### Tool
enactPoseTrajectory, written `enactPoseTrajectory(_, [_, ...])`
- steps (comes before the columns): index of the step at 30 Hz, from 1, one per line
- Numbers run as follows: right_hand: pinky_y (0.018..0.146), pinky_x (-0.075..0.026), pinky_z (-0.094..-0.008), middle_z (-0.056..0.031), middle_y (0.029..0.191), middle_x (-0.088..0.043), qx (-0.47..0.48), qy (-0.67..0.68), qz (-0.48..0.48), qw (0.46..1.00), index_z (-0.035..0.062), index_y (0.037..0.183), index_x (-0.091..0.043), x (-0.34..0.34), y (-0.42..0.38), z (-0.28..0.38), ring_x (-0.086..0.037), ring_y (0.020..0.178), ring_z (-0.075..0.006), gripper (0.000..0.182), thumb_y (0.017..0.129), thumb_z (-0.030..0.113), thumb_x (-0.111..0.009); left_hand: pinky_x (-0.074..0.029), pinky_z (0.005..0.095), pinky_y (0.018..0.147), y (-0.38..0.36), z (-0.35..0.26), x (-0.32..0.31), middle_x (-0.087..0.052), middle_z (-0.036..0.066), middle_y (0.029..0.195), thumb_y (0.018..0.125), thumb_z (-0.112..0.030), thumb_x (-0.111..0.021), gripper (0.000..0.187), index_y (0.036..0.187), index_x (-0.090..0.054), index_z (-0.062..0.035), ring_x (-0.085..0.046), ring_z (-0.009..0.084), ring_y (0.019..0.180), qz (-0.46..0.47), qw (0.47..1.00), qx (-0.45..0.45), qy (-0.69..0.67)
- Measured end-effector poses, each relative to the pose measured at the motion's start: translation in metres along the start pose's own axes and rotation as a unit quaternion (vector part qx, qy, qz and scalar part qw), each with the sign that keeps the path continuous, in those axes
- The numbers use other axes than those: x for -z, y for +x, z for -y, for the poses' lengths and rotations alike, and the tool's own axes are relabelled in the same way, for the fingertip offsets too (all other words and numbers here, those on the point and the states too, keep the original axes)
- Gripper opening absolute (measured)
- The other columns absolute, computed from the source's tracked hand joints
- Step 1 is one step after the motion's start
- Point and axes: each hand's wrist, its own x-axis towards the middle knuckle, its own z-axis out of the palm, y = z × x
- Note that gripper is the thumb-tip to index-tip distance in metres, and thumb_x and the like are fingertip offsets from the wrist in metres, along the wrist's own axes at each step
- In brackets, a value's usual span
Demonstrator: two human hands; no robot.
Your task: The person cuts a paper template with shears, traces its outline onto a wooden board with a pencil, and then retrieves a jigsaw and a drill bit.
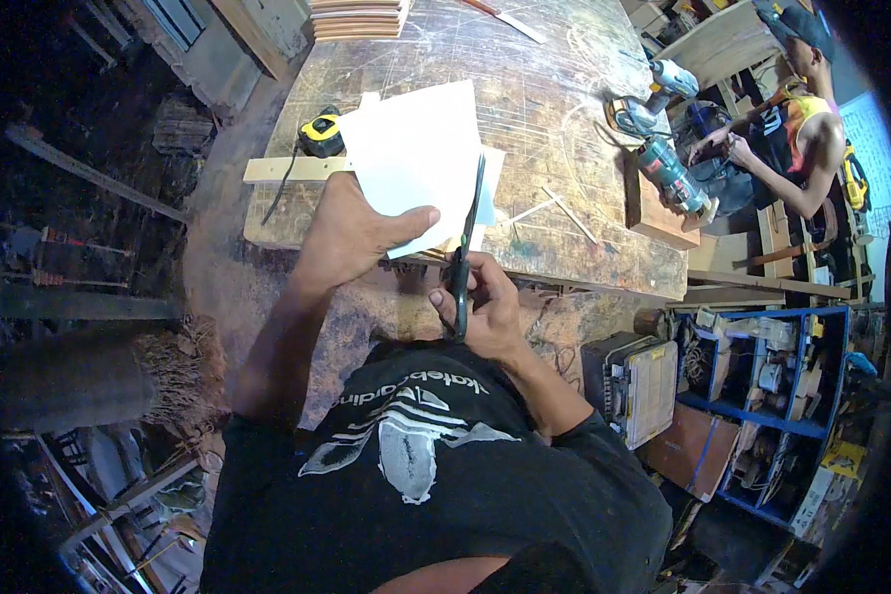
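My left hand (356, 233) grips a white sheet of paper (416, 148) by its lower left part, thumb on top. My right hand (487, 309) is closed on the black handles of a pair of scissors (460, 277). The scissor blades point away from me along the right edge of the sheet. Another pale piece shows behind that edge. A yellow and black tape measure (321, 133) sits on the workbench, left of the paper, beside a light wooden strip (292, 169).
The worn workbench (544, 99) carries stacked boards (358, 18), thin sticks (570, 218), a green power tool (671, 176) and a blue drill (671, 79). Another person (817, 139) is at the right. A blue shelf unit (782, 421) and a tool case (651, 394) stand lower right.
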Motion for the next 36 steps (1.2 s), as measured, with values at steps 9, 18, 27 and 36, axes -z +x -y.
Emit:
enactPoseTrajectory(9, [0.064,-0.041,-0.0195,0.0066,0.085,-0.045,0.032,-0.001,-0.002,1.0,0.0008,0.121,-0.056,-0.001,0.004,0.003,-0.047,0.074,-0.0039,0.041,0.09,0.011,-0.081,-0.056,0.0308,0.077,0.002,-0.001,0.005,-0.074,0.01,0.097,0.082,-0.012,-0.085,0.038,0.109,-0.07,0.0092,-0.068,0.0137,0.086,0.009,1.0,-0.011,-0.001])
enactPoseTrajectory(18, [0.062,-0.04,-0.0196,0.0069,0.084,-0.044,-0.01,0.032,0.004,0.999,0.0006,0.122,-0.055,-0.001,0.005,0.007,-0.046,0.072,-0.0031,0.043,0.09,0.011,-0.081,-0.056,0.0315,0.078,0.006,-0.002,0.012,-0.074,0.011,0.097,0.081,-0.013,-0.085,0.039,0.109,-0.069,0.0086,-0.068,0.0144,0.086,0.022,1.0,0.004,0.005])
enactPoseTrajectory(27, [0.062,-0.041,-0.0205,0.0062,0.085,-0.045,0.016,0.029,-0.004,0.999,0.0005,0.12,-0.056,-0.003,0.006,0.011,-0.047,0.073,-0.0038,0.041,0.091,0.012,-0.081,-0.056,0.0325,0.08,0.004,-0.006,0.014,-0.074,0.012,0.097,0.081,-0.016,-0.085,0.041,0.11,-0.069,0.0088,-0.068,0.0152,0.087,0.032,0.999,-0.002,0.026])
enactPoseTrajectory(36, [0.062,-0.04,-0.0204,0.0061,0.085,-0.046,0.006,0.027,0.003,1.0,0.0003,0.12,-0.056,0.0,0.002,0.012,-0.047,0.072,-0.0038,0.041,0.091,0.014,-0.082,-0.056,0.0338,0.076,0.005,-0.004,0.018,-0.075,0.013,0.092,0.079,-0.02,-0.085,0.042,0.105,-0.071,0.0096,-0.068,0.0161,0.081,0.044,0.996,0.018,0.07])
